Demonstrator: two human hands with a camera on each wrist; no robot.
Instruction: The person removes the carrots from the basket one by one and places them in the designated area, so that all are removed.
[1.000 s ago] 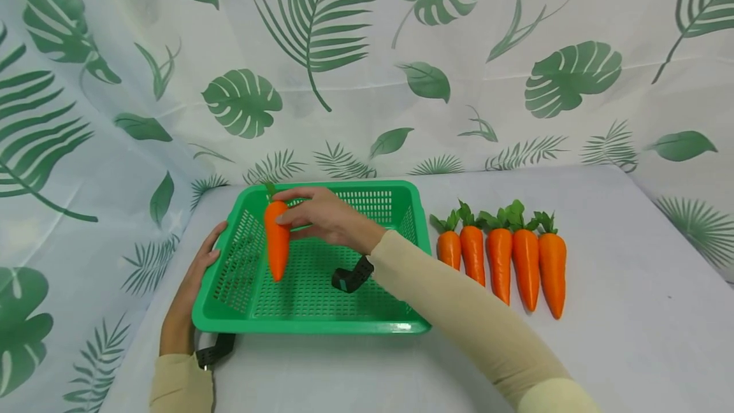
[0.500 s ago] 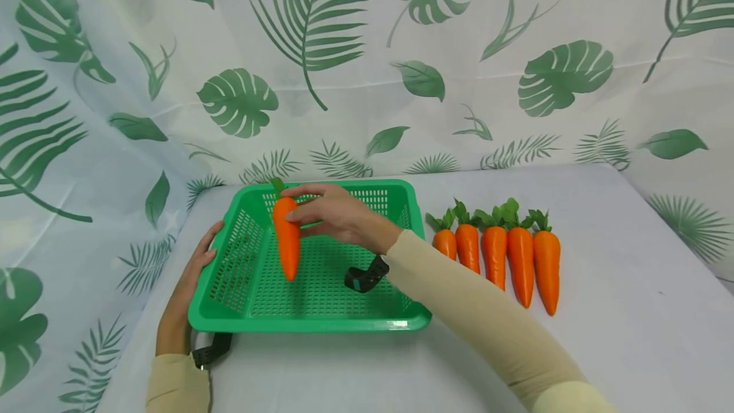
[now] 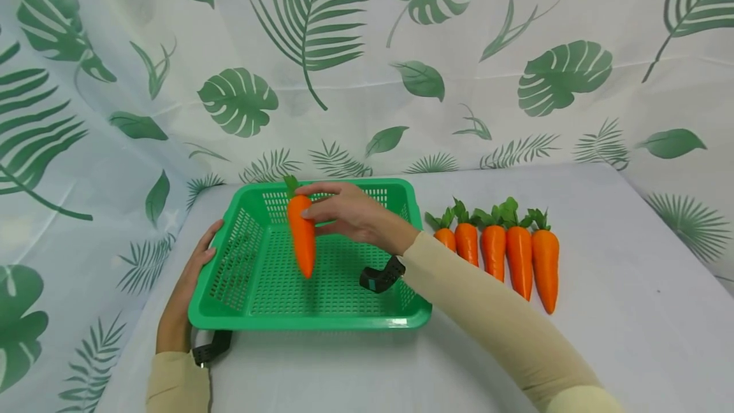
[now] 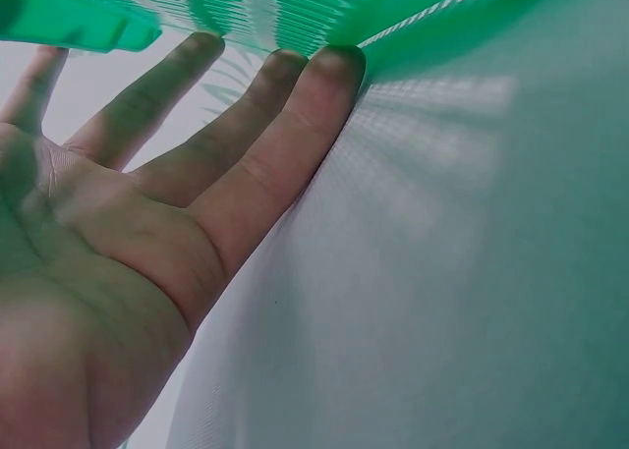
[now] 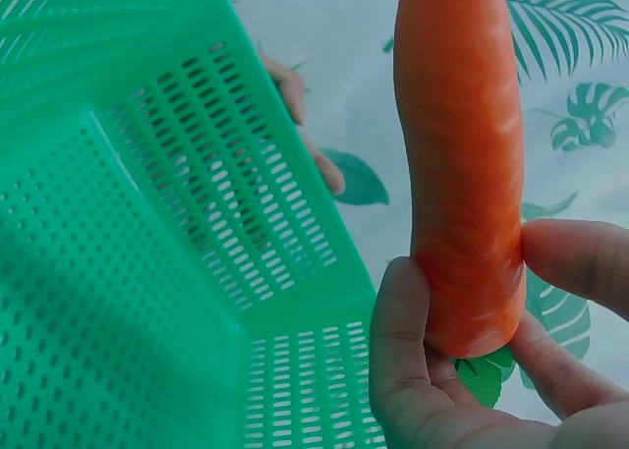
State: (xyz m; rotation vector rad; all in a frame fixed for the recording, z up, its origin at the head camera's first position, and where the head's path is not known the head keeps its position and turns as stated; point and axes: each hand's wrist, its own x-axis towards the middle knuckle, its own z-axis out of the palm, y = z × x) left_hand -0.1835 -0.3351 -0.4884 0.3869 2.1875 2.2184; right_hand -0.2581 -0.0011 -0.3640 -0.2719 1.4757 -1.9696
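Observation:
An orange carrot [image 3: 301,234] with a green leafy top hangs over the basket, its tip pointing down. My right hand [image 3: 351,214] pinches it near the leaf end; the right wrist view shows thumb and fingers around the thick end of the carrot [image 5: 462,164]. Below is a green perforated plastic basket [image 3: 309,322] with no other carrot seen inside. Along the basket's left side rests my left hand [image 3: 192,269]. In the left wrist view, the fingers of that hand [image 4: 128,223] are spread and straight, fingertips right at the slotted wall.
Several more carrots [image 3: 518,260] lie side by side on the white table [image 3: 619,285], right of the basket, leaves pointing away from me. My right forearm covers the lower ends of some. A leaf-patterned cloth [image 3: 344,101] hangs behind and at the left.
My right hand has moved rightward over the basket with the carrot, which now tilts a little more. The left hand stays at the basket's side. The view has shifted slightly.

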